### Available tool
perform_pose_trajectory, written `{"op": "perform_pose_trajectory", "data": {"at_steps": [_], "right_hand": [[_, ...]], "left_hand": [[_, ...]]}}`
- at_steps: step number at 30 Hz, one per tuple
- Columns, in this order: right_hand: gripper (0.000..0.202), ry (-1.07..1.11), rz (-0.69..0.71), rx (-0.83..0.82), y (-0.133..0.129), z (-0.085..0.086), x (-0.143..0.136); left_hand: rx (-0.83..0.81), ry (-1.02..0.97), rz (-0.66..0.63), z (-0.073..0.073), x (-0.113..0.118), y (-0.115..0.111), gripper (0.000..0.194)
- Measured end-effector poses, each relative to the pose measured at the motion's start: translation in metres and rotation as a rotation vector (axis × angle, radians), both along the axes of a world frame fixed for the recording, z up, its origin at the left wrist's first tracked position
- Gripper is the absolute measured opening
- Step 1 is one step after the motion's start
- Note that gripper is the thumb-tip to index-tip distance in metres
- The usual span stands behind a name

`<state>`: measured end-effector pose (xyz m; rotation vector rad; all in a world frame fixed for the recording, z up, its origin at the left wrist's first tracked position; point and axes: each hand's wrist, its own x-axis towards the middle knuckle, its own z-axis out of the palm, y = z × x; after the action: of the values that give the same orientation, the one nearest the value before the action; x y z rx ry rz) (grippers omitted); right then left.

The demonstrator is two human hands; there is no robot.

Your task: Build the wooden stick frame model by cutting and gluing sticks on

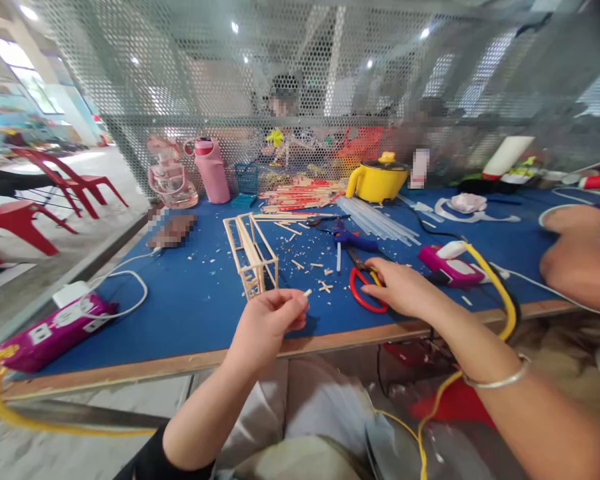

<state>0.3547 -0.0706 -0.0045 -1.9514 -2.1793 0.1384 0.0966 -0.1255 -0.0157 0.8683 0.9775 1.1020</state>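
My left hand [275, 317] is closed in a pinch on a short pale wooden stick piece [307, 293], whose end pokes out past the fingertips. It is just in front of a long box-shaped frame of thin wooden sticks [258, 265], partly hiding its near end. My right hand [397, 285] is at a pair of scissors [361, 303] with red and yellow handles, its thumb and fingers around the upper handle loop. The scissors lie on the blue tabletop, blades pointing away. Beyond them rests a blue glue gun [354, 239].
Stick offcuts [325, 287] litter the blue table [175, 320]. Behind are a stick pile [305, 195], clear glue sticks [380, 221], a yellow pot [380, 181] and a pink bottle [213, 175]. Purple power strips [55, 337] flank both sides. Another person's arm [580, 260] is at right.
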Motion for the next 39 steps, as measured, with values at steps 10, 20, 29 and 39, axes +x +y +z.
{"op": "perform_pose_trajectory", "data": {"at_steps": [10,20,29,39], "right_hand": [[0.057,0.342,-0.244,-0.209,-0.047,0.018,0.024],[0.042,1.368,-0.149,-0.116,-0.123,-0.015,-0.07],[0.047,1.768,-0.205,-0.006,-0.123,-0.027,-0.108],[0.023,1.623,-0.141,0.001,-0.115,-0.03,-0.124]], "left_hand": [[-0.128,-0.189,0.007,0.001,0.005,0.008,0.021],[0.668,0.581,-0.204,0.006,0.016,-0.043,0.014],[0.799,0.335,-0.052,-0.004,0.012,-0.047,0.012],[0.524,0.215,0.104,-0.018,0.027,-0.048,0.014]]}}
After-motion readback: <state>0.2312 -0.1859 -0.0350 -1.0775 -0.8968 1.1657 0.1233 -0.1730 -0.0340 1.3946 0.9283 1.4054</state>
